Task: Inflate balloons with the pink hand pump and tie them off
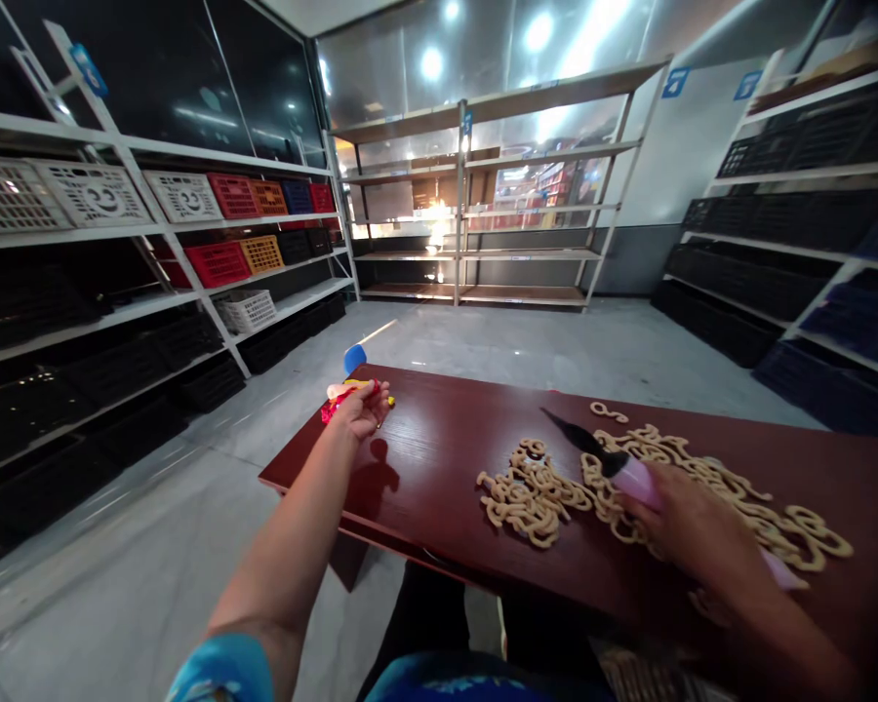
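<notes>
My left hand [366, 409] reaches to the far left corner of the table. Its fingers are curled at a small bundle of red, yellow and cream-coloured things [335, 400], whose kind is too small to tell. In my right hand [702, 526] is a tool with a pink handle and a black, pointed, slightly curved end [581, 434]; whether that end is a blade or bristles I cannot tell. It points left and away, above a spread of beige S-shaped curled pieces [673, 448]. A smaller heap of the same pieces [531, 497] lies to its left.
The dark red table [439, 439] stretches across in front of me. Beyond its far left corner are a blue object and a pale stick [379, 333]. Shelves with coloured crates [234, 195] stand left, a metal rack [459, 205] behind, and dark crates [761, 263] right.
</notes>
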A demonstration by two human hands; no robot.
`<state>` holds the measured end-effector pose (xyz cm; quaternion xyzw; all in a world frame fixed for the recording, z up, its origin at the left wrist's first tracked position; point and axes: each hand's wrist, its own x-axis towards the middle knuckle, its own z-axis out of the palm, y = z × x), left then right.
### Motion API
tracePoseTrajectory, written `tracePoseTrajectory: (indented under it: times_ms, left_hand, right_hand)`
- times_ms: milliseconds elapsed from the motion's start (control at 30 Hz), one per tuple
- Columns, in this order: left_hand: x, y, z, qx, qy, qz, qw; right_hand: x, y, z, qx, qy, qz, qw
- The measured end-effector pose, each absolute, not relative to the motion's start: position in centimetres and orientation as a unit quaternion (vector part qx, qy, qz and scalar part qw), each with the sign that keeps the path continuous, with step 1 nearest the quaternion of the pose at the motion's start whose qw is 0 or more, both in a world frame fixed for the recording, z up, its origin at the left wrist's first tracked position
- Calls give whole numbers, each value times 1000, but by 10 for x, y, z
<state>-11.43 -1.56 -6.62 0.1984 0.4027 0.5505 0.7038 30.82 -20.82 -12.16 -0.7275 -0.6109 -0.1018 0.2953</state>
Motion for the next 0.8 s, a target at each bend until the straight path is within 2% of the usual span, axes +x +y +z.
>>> tracePoseTrajectory:
  times_ms: [133,267,800]
  left_hand:
    - [-67,-60,-80,147,346,542,752]
    - [-35,-86,-84,122,342,544,756]
    - [5,-119,-90,119,317,613,714]
  right_hand:
    - [240,-209,-105,-663,-710,-31,234]
    - [198,-211,-98,-629,-745,-19,221]
    - [178,-212,-90,-652,-737,-39,175]
